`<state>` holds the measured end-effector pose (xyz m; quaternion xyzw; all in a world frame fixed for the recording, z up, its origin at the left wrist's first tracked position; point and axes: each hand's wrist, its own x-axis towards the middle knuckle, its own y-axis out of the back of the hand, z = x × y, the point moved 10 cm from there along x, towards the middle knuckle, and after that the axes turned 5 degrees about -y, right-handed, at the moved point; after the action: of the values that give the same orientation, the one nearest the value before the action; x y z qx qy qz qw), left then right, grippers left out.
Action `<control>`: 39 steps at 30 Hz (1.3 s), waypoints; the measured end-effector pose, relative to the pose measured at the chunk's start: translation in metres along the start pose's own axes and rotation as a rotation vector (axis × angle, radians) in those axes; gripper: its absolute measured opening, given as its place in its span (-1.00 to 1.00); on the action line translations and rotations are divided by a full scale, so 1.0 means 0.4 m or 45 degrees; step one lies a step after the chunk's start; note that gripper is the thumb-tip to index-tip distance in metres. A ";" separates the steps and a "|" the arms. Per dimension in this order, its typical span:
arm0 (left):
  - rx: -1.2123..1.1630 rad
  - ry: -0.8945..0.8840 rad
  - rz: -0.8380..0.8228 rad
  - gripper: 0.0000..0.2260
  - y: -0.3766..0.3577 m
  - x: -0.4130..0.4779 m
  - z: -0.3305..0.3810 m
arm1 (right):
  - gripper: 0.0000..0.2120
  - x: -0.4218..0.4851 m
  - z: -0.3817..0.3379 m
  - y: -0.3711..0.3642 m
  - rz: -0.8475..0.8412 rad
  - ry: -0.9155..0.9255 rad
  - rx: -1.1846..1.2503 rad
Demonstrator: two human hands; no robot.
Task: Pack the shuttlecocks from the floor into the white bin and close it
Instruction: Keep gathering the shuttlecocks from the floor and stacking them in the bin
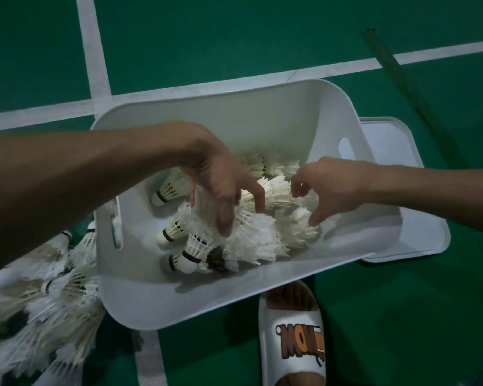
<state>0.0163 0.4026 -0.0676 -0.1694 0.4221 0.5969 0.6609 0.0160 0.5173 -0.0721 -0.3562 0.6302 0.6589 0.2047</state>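
While both bare hands hang over the open white plastic bin (221, 115), the job looks partly done. Inside the bin lies a heap of white feather shuttlecocks with round cork tips (251, 238), and they point every which way. The left hand (218, 179) is over the middle of the bin. Its fingers are loose and point down, with the tips touching the feathers, and it grips nothing that I can see. The right hand (326, 190) is over the bin's right side, with its fingers bent a little over the feathers. I cannot tell if it pinches one or just touches it.

What matters for the next move is the big pile of white shuttlecocks on the floor (39, 302). It lies just beside the bin's left wall, toward the person. The left arm comes in over that same side, so I think the left hand is the nearer one. The right hand would have to cross the whole bin. The ones in the pile lie tangled, with no one long way, so I guess a scoop would work better than a neat pick.

The flat white plastic lid (396, 168) lies on the floor at the bin's right side, partly hidden by the bin. The right hand is nearer to it. I think closing must wait for the pile. A white slipper with brown letters (293, 338) stands at the bin's near side.
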 end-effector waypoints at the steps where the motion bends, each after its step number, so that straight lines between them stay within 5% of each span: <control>1: -0.058 -0.002 0.031 -0.44 0.004 0.000 -0.003 | -0.55 -0.001 0.001 0.015 0.018 0.004 0.040; 10: -0.008 -0.072 0.166 -0.38 0.035 -0.039 0.005 | -0.63 -0.034 -0.052 0.117 0.195 0.144 0.872; 19: 0.051 -0.089 0.385 -0.37 0.044 -0.079 0.001 | -0.45 -0.044 -0.116 0.076 -0.071 0.200 1.313; 26: 0.113 -0.043 0.510 -0.36 0.063 -0.120 -0.009 | -0.50 -0.023 -0.124 0.110 0.149 0.054 1.019; 30: 0.156 0.018 0.840 -0.56 0.127 -0.195 -0.037 | -0.58 -0.044 -0.093 0.155 0.475 -0.040 0.435; 34: 0.190 0.022 1.214 -0.70 0.166 -0.270 -0.042 | -0.59 -0.065 -0.162 0.115 0.494 0.066 0.231; 39: 0.244 0.012 1.330 -0.74 0.156 -0.303 -0.053 | -0.57 -0.060 -0.322 0.063 0.476 0.319 0.154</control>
<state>-0.0408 0.3234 0.0295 0.1220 0.5060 0.8045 0.2861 0.0410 0.3929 -0.0310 -0.2996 0.7440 0.5970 0.0203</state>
